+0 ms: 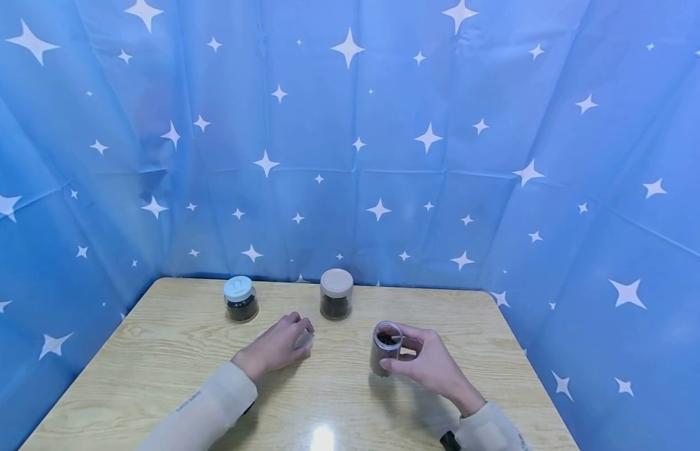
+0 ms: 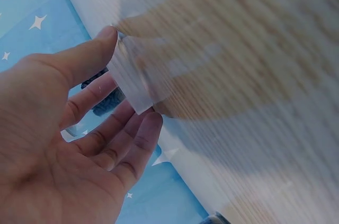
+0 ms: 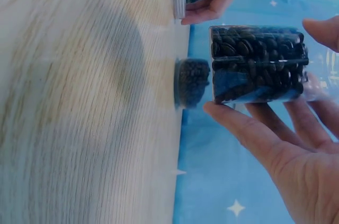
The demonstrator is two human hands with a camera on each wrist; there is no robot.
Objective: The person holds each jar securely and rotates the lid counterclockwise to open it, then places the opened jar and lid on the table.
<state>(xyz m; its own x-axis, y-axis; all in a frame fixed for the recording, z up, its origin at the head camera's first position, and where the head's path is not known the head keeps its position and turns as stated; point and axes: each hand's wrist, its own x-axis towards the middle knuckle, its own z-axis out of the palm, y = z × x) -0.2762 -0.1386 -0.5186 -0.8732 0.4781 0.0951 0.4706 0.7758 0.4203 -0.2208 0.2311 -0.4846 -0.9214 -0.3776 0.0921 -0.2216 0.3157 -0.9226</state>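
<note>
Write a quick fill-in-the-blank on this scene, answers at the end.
1. Open or closed: the held jar in the right hand is ____.
2. The clear lid is gripped by the hand on the person's own ____ side.
3. Left of the beige-lidded jar in the head view, the other lidded jar has a ____ lid.
4. Counting the one held, the head view shows ____ jars.

Missing words: open; left; blue; three

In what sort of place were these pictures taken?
Probably an indoor recording booth: blue star-printed cloth hangs behind and beside a pale wood-grain table, and the right hand holds an open, clear cylindrical jar of dark beans.
</note>
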